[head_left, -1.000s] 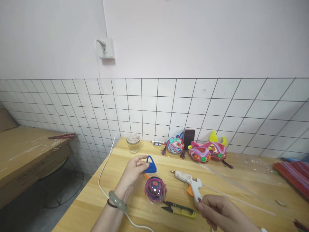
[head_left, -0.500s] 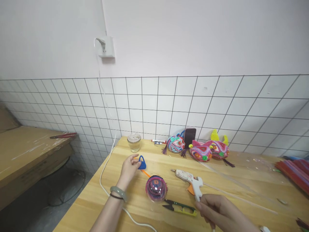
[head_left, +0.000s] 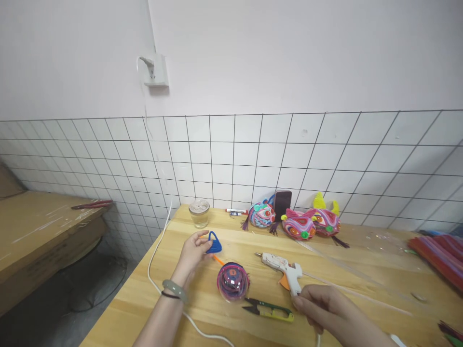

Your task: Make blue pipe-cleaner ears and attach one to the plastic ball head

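Left grip (head_left: 191, 253) pinches blue triangle (head_left: 214, 244), beside ball (head_left: 232, 281).

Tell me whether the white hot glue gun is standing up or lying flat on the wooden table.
Standing up: the white hot glue gun is propped with its nozzle tilted toward the wooden table, handle at the right hand.

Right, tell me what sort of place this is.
Probably a small craft workbench. A glue gun lies on the wooden table, finished bright ornaments line the tiled wall, and pipe cleaners are stacked at the right.
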Available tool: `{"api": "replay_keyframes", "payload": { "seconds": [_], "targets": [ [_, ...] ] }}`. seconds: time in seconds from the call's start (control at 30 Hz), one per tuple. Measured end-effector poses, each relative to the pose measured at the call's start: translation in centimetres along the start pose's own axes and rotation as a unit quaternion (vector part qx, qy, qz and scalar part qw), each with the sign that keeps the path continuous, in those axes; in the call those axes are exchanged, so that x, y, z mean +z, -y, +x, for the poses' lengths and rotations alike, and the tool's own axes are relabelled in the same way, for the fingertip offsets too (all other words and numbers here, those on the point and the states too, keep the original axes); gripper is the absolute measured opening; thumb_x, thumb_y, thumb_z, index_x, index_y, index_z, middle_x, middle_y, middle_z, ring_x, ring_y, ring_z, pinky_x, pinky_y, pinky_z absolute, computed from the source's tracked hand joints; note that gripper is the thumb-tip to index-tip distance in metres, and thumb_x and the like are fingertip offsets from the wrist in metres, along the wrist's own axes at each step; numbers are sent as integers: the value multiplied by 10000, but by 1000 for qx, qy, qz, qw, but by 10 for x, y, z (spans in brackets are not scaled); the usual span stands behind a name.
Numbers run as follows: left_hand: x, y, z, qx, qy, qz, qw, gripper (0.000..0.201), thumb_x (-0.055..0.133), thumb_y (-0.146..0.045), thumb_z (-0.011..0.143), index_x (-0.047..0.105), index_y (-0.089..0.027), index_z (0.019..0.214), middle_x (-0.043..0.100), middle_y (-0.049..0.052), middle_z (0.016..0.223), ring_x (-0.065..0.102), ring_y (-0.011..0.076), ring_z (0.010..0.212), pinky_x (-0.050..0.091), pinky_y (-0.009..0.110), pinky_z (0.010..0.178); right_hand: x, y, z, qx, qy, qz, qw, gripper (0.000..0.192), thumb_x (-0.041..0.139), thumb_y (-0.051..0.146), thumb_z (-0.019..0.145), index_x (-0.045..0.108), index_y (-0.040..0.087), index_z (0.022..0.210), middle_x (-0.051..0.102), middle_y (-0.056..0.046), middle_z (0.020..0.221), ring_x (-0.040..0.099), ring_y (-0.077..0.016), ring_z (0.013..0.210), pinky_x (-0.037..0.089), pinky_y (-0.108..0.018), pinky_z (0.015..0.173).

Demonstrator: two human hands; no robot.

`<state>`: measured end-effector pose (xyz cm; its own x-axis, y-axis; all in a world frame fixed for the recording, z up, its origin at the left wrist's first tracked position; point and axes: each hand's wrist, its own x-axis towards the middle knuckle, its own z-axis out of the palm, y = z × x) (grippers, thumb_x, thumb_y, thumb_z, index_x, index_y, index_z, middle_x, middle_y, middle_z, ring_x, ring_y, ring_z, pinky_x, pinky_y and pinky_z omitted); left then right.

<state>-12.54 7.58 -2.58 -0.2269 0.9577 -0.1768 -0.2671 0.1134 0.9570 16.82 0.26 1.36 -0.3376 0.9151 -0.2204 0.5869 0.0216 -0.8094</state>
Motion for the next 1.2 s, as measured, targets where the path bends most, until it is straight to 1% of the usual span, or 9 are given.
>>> {"api": "replay_keyframes", "payload": {
  "seconds": [0.13,0.27,0.4,0.5,0.67,0.83,0.93,1.0,1.2],
  "targets": [
    [16,-10,-17,-6,47,-22,999,449,754,-184,552,545,-161,949,646,21,718,642,162,657,515,245,554,3,2,2,-5,0,20,1000,462,458,609,738,427,192,539,418,40,493,469,-116,496,379,-206,487],
    [45,-16,-48,-19,131,-16,991,499,769,-221,532,547,-157,975,642,19,719,637,174,609,519,260,506,16,8,2,-36,-27,135,990,414,500,597,727,502,185,692,395,53,553,450,-104,514,399,-200,483],
    [72,-13,-78,-48,201,20,978,499,767,-267,522,557,-153,960,640,10,682,608,140,508,484,221,439,28,14,2,-60,-31,242,968,429,530,574,727,495,182,897,482,38,617,487,-103,531,428,-216,504],
    [83,-9,-89,-66,229,27,971,489,769,-263,504,568,-158,937,635,6,665,608,149,527,495,238,459,31,17,1,-52,-10,257,965,414,512,565,748,504,168,865,544,23,620,513,-93,493,427,-223,503],
    [88,-5,-94,-72,234,30,969,501,778,-287,492,573,-167,933,635,11,669,600,152,556,498,248,487,29,18,0,-44,-14,261,964,395,505,555,757,486,161,744,546,32,552,505,-84,453,414,-208,475],
    [87,-6,-95,-91,257,6,962,430,714,-417,586,597,-156,907,654,38,699,620,166,635,514,269,564,25,17,2,-47,-36,274,960,382,523,534,757,476,156,730,548,34,529,480,-68,426,410,-194,448],
    [89,-7,-97,-104,288,24,951,379,636,-453,671,604,-124,855,666,66,693,626,155,581,500,250,529,26,15,4,-49,-40,281,958,387,542,536,741,469,157,711,539,35,524,478,-66,422,408,-191,435],
    [91,-7,-98,-101,300,34,948,365,637,-440,677,605,-113,836,665,61,657,620,143,536,490,240,510,26,14,4,-47,-38,282,957,389,554,535,732,468,157,702,529,36,527,483,-67,426,410,-193,437],
    [93,-8,-99,-95,271,51,957,332,677,-408,639,604,-101,742,670,65,612,626,152,553,484,235,521,25,12,6,-69,-40,273,959,354,501,499,791,500,148,744,521,36,527,494,-77,446,406,-205,463]
  ]
}}
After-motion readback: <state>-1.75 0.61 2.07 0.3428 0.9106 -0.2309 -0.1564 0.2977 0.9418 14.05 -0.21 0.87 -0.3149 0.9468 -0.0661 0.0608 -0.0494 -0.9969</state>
